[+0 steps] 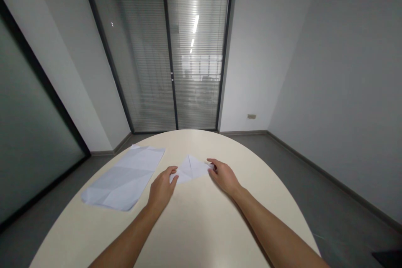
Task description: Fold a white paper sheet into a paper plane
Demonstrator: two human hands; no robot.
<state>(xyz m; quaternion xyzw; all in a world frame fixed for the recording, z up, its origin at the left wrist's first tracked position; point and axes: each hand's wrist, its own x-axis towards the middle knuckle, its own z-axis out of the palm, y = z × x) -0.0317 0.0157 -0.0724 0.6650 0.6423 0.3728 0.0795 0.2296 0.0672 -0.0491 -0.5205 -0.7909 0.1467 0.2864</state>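
A small folded sheet of white paper [194,168] lies on the pale round table between my hands. It has a triangular shape with its peak pointing away from me and a crease running down from that peak. My left hand [161,186] has its thumb and fingers closed around the left corner of the paper. At the opposite corner, my right hand [224,176] pinches the paper between thumb and fingers. Both corners are partly hidden by the fingers.
Several creased white sheets [125,180] lie to the left on the table [194,234]. Beyond its far edge stands a dark-framed glass partition [171,58] with blinds. Grey walls [345,71] rise on the right, with an outlet plate [251,116] low down.
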